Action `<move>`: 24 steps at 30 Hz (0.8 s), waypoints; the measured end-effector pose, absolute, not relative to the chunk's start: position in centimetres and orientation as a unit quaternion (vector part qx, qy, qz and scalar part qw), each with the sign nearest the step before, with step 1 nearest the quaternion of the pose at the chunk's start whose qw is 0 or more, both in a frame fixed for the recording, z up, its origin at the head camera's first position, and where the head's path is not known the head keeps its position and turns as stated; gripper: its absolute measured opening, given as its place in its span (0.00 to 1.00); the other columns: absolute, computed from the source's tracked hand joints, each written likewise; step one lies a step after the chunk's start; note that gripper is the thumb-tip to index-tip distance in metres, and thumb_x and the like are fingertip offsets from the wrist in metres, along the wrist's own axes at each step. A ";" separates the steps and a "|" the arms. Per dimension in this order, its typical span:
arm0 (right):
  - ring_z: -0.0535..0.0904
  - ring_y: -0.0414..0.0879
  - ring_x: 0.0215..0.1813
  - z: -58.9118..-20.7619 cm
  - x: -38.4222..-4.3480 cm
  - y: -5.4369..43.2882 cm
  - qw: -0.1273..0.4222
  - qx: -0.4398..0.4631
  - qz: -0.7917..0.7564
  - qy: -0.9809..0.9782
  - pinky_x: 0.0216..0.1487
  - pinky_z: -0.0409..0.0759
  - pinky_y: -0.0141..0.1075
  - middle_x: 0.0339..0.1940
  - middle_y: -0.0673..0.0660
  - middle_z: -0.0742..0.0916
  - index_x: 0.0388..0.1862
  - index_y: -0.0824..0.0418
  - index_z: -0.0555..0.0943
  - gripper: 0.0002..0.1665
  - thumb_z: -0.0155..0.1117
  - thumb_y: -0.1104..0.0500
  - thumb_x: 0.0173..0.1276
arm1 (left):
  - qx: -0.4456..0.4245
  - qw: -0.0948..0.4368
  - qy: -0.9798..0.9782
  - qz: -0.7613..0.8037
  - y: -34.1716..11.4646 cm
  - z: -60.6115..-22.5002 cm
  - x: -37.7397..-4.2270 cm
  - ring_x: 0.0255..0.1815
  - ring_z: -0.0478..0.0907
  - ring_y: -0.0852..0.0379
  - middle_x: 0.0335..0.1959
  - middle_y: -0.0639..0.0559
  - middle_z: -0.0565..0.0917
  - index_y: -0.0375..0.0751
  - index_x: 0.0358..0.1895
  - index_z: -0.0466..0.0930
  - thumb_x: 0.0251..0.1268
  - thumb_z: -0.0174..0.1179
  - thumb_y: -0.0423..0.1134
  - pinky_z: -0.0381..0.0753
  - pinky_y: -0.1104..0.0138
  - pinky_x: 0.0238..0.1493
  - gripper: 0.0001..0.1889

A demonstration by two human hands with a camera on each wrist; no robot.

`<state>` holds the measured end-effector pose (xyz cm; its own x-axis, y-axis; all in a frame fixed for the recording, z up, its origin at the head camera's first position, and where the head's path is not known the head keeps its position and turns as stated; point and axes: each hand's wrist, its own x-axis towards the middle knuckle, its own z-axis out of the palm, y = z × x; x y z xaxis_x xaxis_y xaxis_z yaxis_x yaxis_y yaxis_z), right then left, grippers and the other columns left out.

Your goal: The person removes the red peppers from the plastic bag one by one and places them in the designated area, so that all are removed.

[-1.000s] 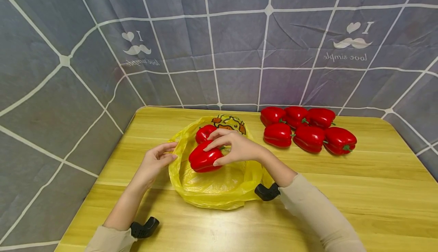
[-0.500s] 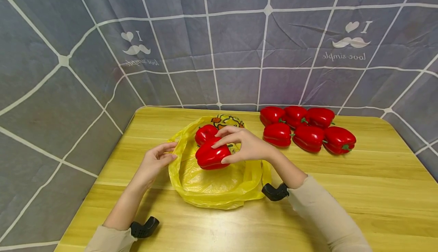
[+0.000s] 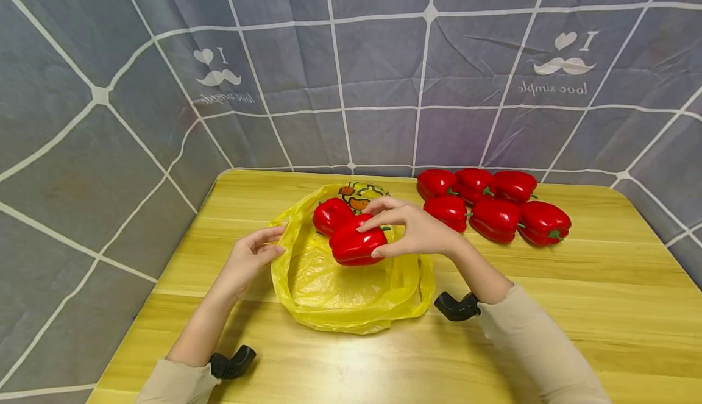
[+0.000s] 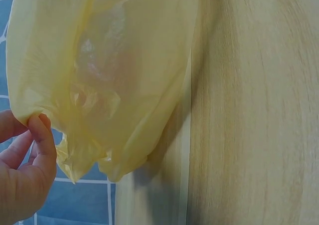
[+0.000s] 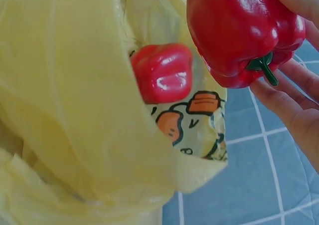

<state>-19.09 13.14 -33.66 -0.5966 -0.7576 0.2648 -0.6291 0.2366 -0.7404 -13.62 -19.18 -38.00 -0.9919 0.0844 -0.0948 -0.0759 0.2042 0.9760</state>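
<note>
A yellow plastic bag (image 3: 340, 322) with a cartoon print lies on the table, its mouth spread wide. My left hand (image 3: 253, 258) pinches the bag's left rim between thumb and fingers; the left wrist view shows the film (image 4: 45, 100) caught at the fingertips. Over the bag's mouth, my right hand (image 3: 419, 228) grips a red bell pepper (image 3: 353, 244) by its stem end. The green stem (image 5: 261, 65) of that pepper points toward the palm in the right wrist view. Another red bell pepper (image 3: 329, 214) sits inside the bag, partly behind the held one.
Several red bell peppers (image 3: 495, 220) stand in two rows at the back right of the wooden table (image 3: 620, 306). A grey tile-patterned cloth (image 3: 378, 81) hangs behind and at the sides. Black wrist mounts (image 3: 457, 306) stick out from both sleeves.
My right hand has moved to the right with its bell pepper, from the bag's left part toward its right side. My left hand keeps its place on the rim.
</note>
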 end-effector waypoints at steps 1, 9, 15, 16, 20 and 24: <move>0.69 0.47 0.58 -33.6 -19.1 13.3 0.072 -0.442 -0.430 0.784 0.51 0.77 0.40 0.55 0.54 0.77 0.48 0.56 0.84 0.21 0.73 0.58 0.53 | 0.003 0.063 0.774 0.630 -19.2 -38.0 -13.6 0.40 0.75 0.64 0.55 0.33 0.72 0.27 0.62 0.67 0.64 0.56 0.28 0.76 0.75 0.43 0.23; 0.71 0.49 0.56 -33.4 -19.1 14.8 0.040 -0.447 -0.436 0.780 0.50 0.78 0.41 0.54 0.56 0.78 0.46 0.58 0.84 0.21 0.75 0.60 0.51 | 0.004 0.062 0.773 0.631 -19.2 -38.0 -13.7 0.41 0.75 0.63 0.55 0.33 0.72 0.27 0.62 0.66 0.64 0.56 0.29 0.76 0.75 0.43 0.23; 0.71 0.50 0.56 -33.2 -18.8 15.9 0.023 -0.435 -0.426 0.793 0.45 0.79 0.41 0.53 0.57 0.78 0.46 0.58 0.85 0.21 0.75 0.61 0.51 | 0.003 0.061 0.773 0.631 -19.3 -37.9 -13.6 0.40 0.75 0.63 0.54 0.33 0.72 0.27 0.62 0.66 0.64 0.56 0.29 0.75 0.75 0.43 0.23; 0.71 0.50 0.56 -33.1 -18.7 16.1 0.020 -0.433 -0.424 0.795 0.45 0.79 0.41 0.53 0.57 0.78 0.46 0.58 0.85 0.21 0.75 0.61 0.51 | 0.003 0.061 0.774 0.631 -19.3 -37.9 -13.6 0.41 0.75 0.64 0.55 0.33 0.72 0.27 0.62 0.66 0.64 0.56 0.29 0.75 0.75 0.43 0.23; 0.71 0.49 0.56 -33.2 -18.4 17.1 0.013 -0.421 -0.421 0.803 0.46 0.79 0.45 0.54 0.57 0.78 0.46 0.57 0.85 0.21 0.75 0.60 0.51 | 0.002 0.061 0.773 0.631 -19.4 -37.8 -13.5 0.41 0.75 0.64 0.55 0.33 0.72 0.27 0.62 0.66 0.64 0.56 0.29 0.75 0.75 0.44 0.23; 0.70 0.48 0.57 -33.3 -18.3 18.0 0.007 -0.412 -0.424 0.807 0.48 0.78 0.49 0.55 0.55 0.77 0.46 0.57 0.85 0.21 0.75 0.60 0.50 | 0.000 0.063 0.773 0.632 -19.4 -37.8 -13.4 0.41 0.75 0.64 0.55 0.33 0.72 0.27 0.62 0.66 0.64 0.56 0.29 0.75 0.75 0.43 0.24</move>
